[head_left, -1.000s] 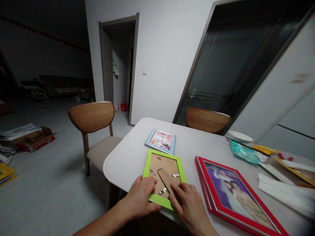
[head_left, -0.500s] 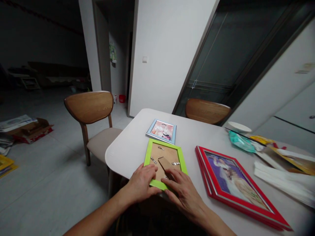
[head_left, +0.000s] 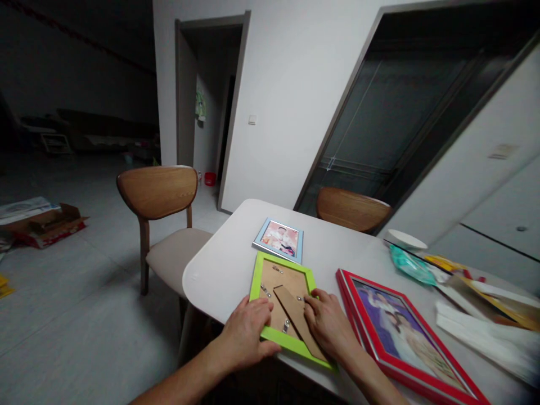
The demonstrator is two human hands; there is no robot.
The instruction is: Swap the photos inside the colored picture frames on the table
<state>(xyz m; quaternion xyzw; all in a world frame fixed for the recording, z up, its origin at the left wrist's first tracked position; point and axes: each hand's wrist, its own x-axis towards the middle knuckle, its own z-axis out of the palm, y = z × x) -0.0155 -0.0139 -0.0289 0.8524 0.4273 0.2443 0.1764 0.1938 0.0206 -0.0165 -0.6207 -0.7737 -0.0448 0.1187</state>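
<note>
A lime-green picture frame [head_left: 259, 275] lies face down at the table's near edge, showing its brown backing board [head_left: 270, 273] with a stand flap [head_left: 293, 312] and small metal clips [head_left: 286, 325]. My left hand [head_left: 248, 329] grips the frame's lower left corner, thumb along the near rim. At the right rim, my right hand [head_left: 329, 320] has its fingers bent and pressed on the metal clip there, which they partly cover. Just beyond lies a light-blue picture frame [head_left: 278, 239], photo up. To the right, a red picture frame [head_left: 382, 349] rests on another red one.
The white table [head_left: 215, 267] also carries a white bowl [head_left: 405, 239], a teal plastic packet [head_left: 411, 264] and white wrapping [head_left: 481, 332] on the right. Wooden chairs [head_left: 158, 191] stand at the left and far sides. A cardboard box [head_left: 50, 228] sits on the floor.
My right hand has moved from the near clip to the right-hand clip. The near clip is now uncovered. The view has tilted up slightly. My left hand keeps its hold on the frame.
</note>
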